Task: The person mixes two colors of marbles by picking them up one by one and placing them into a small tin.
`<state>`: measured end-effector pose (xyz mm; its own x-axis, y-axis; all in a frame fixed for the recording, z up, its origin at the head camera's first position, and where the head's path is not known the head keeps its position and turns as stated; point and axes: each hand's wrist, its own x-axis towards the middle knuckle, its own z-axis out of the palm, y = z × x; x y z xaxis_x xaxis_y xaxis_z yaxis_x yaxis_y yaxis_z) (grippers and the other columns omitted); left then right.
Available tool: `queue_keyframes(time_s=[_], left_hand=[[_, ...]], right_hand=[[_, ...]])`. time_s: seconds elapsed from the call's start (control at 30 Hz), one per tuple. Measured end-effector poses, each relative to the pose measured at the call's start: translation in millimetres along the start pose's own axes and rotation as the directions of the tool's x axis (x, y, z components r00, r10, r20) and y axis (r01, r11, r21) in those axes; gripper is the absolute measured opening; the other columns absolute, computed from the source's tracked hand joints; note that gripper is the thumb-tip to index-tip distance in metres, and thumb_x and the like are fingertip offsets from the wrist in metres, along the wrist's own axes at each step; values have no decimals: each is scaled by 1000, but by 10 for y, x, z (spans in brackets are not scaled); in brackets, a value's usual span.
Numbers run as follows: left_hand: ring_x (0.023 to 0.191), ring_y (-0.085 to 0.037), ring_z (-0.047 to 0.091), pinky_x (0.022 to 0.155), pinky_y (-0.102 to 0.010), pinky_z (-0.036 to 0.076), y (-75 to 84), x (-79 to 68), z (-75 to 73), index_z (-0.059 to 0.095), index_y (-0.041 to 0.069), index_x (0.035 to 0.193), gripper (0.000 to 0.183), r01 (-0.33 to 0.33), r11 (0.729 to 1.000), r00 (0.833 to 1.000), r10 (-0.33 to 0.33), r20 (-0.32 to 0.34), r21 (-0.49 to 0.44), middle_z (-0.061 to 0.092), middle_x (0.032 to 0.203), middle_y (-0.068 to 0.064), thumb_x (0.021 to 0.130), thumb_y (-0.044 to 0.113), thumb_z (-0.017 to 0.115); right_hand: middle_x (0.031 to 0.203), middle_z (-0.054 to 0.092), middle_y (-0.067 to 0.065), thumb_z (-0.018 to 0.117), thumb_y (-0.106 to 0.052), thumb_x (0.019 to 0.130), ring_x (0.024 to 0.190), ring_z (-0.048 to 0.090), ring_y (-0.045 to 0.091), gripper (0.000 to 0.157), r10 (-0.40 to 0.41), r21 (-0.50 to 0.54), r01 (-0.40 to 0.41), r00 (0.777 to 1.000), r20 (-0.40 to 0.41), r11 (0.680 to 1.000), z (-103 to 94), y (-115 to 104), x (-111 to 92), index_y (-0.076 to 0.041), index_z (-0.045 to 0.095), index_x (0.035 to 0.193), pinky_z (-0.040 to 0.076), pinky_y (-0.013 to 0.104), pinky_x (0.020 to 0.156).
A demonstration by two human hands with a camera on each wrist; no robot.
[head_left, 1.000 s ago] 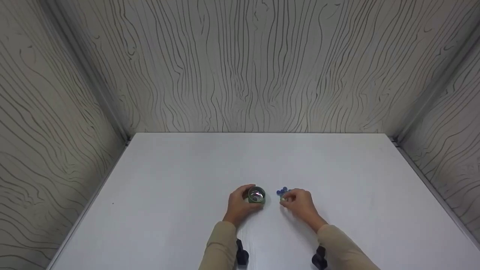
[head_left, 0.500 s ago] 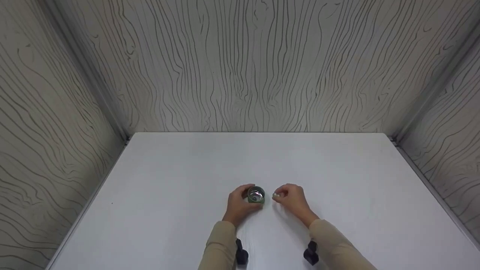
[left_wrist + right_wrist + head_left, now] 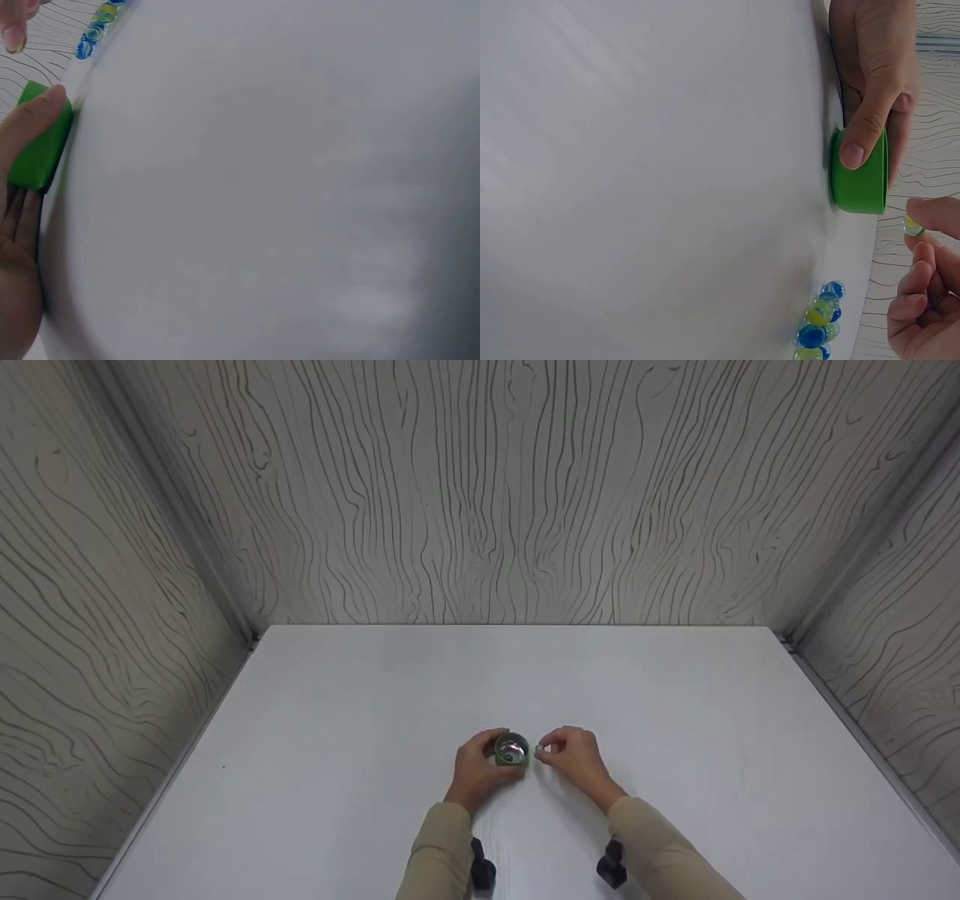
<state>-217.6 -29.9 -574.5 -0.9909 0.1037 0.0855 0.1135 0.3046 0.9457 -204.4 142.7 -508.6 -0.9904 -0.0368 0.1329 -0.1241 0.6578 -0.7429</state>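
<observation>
My left hand (image 3: 474,774) grips a small round green cup (image 3: 861,191), thumb on the near side and fingers around the far side. The cup stands upright on the white table, and its inside looks shiny in the head view. My right hand (image 3: 576,757) pinches a clear glass marble (image 3: 913,226) with a yellow-green swirl between thumb and forefinger. That hand is just right of the cup, with the marble a little apart from its rim. Several blue and yellow-green marbles (image 3: 819,315) lie clustered on the table; in the head view the right hand hides them.
The white tabletop (image 3: 360,697) reaches back to a wood-grain patterned wall (image 3: 480,510), with similar panels on the left and right sides. Dark wrist cameras (image 3: 484,874) hang under both sleeves, close above the table.
My right hand has lifted a marble from the cluster and moved left with it, close to the cup. My left hand keeps its hold on the cup in the same place.
</observation>
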Motion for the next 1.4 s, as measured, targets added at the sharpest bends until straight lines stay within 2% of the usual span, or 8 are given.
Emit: queue_keyframes(time_s=[0.27, 0.53, 0.93, 1.27, 1.4], left_hand=[[119, -26, 62, 107, -35, 51, 3, -12, -6, 60, 8, 125, 61, -62, 998, 998, 62, -3, 32, 66, 124, -9, 70, 16, 84], [118, -25, 64, 106, -37, 51, 12, -20, 4, 60, 9, 125, 62, -55, 998, 998, 56, -23, 27, 67, 123, -8, 68, 15, 85], [118, -26, 63, 106, -37, 51, 11, -2, -3, 60, 6, 124, 59, -93, 995, 996, 94, -5, 41, 67, 122, -10, 71, 17, 83], [118, -27, 64, 107, -36, 51, -18, 12, 16, 61, 5, 123, 57, -103, 993, 995, 104, -12, 51, 67, 122, -11, 72, 18, 83], [118, -26, 64, 107, -36, 51, -22, 15, 20, 61, 7, 123, 58, -90, 995, 996, 90, -11, 44, 67, 122, -10, 72, 20, 83]], right_hand=[[65, 59, 4, 76, -2, 75, 62, 43, 8, 6, -23, 5, 23, 1000, -2, 1000, 48, -21, 21, -2, 74, 80, 34, 15, 53], [69, 61, 3, 75, -4, 76, 66, 47, 8, 8, 7, -15, -7, 1000, 12, 1000, 111, -54, 33, -5, 75, 84, 35, 16, 54], [68, 63, 6, 77, -6, 75, 64, 47, 8, 10, -37, -53, 36, 999, -25, 998, 195, -49, 34, -3, 74, 84, 35, 16, 55], [67, 65, 11, 76, 0, 72, 60, 44, 4, 10, -113, 16, 114, 993, -21, 993, 257, 1, 40, 2, 73, 82, 37, 14, 53], [67, 65, 11, 74, 0, 73, 60, 44, 5, 10, -103, 24, 103, 994, -21, 994, 268, -1, 35, 3, 73, 82, 36, 14, 53]])
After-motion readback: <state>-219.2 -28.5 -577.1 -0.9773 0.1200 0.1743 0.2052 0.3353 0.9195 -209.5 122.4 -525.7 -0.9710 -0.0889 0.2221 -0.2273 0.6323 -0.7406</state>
